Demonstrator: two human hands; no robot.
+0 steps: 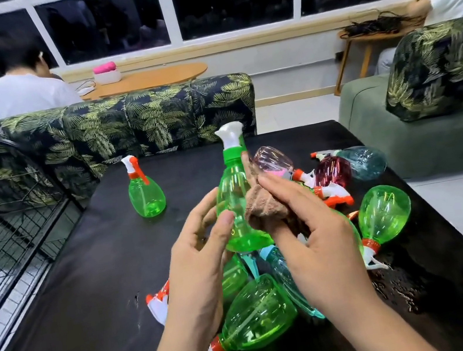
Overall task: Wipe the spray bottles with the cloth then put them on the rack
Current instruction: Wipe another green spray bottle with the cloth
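Observation:
My left hand (199, 261) grips a tall green spray bottle (237, 205) with a white nozzle, held upright above the black table (90, 293). My right hand (312, 238) presses a brown cloth (263, 206) against the bottle's right side. Beneath my hands lies a heap of several spray bottles, among them a green one (258, 316) on its side and a pale blue one (289, 282). Another green bottle (383, 216) lies to the right. A small green bottle (146, 195) with an orange trigger stands upright, alone, farther left. The black wire rack (2, 231) is at the left edge.
Pink, dark red and blue bottles (334, 169) lie at the table's far right. A wet patch (398, 285) shows near the right edge. A leaf-print sofa (137, 120) stands behind the table, a green sofa (401, 129) to the right. Two people sit near the windows.

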